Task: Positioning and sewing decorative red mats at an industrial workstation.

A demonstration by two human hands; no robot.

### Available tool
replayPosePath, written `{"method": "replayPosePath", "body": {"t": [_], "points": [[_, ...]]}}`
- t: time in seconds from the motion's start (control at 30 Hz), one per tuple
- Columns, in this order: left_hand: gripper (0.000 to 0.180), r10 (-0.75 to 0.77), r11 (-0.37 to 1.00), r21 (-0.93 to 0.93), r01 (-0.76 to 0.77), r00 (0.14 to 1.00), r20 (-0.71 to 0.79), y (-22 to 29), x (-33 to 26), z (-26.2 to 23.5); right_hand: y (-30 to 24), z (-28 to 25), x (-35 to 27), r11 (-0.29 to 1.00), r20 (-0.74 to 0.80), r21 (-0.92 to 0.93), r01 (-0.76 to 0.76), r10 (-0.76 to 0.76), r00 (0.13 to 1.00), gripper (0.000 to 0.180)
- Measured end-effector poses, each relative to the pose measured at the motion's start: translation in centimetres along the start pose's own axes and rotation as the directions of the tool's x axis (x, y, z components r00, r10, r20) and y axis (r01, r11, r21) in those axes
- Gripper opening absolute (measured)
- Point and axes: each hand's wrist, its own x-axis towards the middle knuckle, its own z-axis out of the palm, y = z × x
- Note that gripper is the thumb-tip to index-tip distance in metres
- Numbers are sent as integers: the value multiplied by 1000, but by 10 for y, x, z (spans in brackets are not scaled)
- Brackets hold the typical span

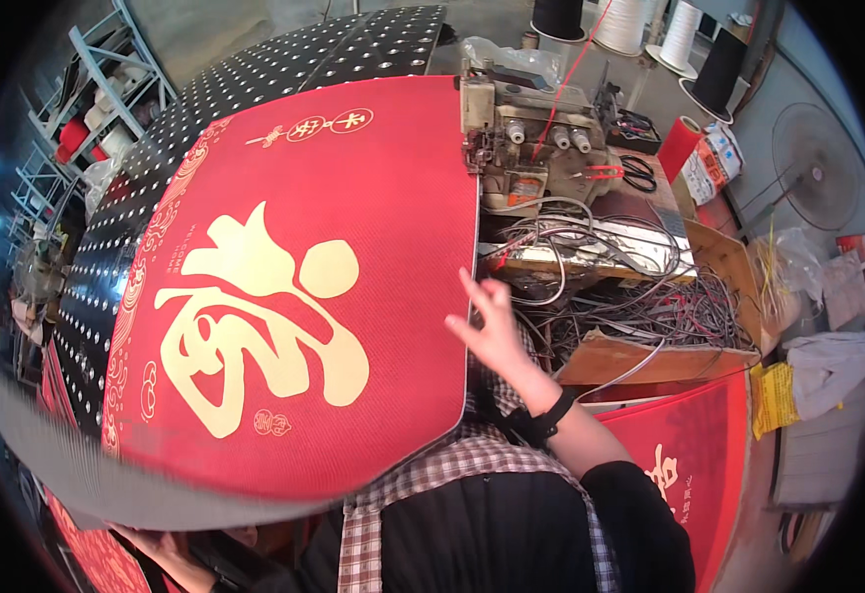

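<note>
A large red mat (403, 227) with gold characters lies in front of me, its grey-backed near-left edge lifted and curling. My right hand (492, 326), with a black band at the wrist, is over the mat's right edge, fingers spread and holding nothing. Low on the left, my left hand (161, 549) is beneath the lifted edge of the mat; its fingers are mostly hidden. At the mat's far right corner stands an overlock sewing machine (536, 133) fed by a red thread, the mat's edge beside its presser area.
A black table (353, 44) with shiny round studs carries the mat. Right of it, a wooden box (610, 361) holds tangled trimmings. Black-handled scissors (638, 174), thread cones (682, 40) and a fan (816, 173) stand beyond. More red mats (694, 445) lie at lower right.
</note>
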Motion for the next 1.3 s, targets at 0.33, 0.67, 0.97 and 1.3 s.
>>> {"method": "replayPosePath", "body": {"t": [0.33,0.67,0.97,1.3], "points": [[57,-89,983,166,83,996,29,-32,-38,-5,-19,4,17,855,47,509,-98,86,995,59],[55,-148,943,308,125,988,52,-78,-62,4,3,4,92,872,-55,488,-48,86,995,49],[48,-174,982,82,171,984,29,-112,2,90,2,-5,112,924,-70,380,-46,79,994,47],[54,-357,927,-88,365,929,95,-160,50,137,-13,-12,63,797,196,556,-234,148,969,57]]}}
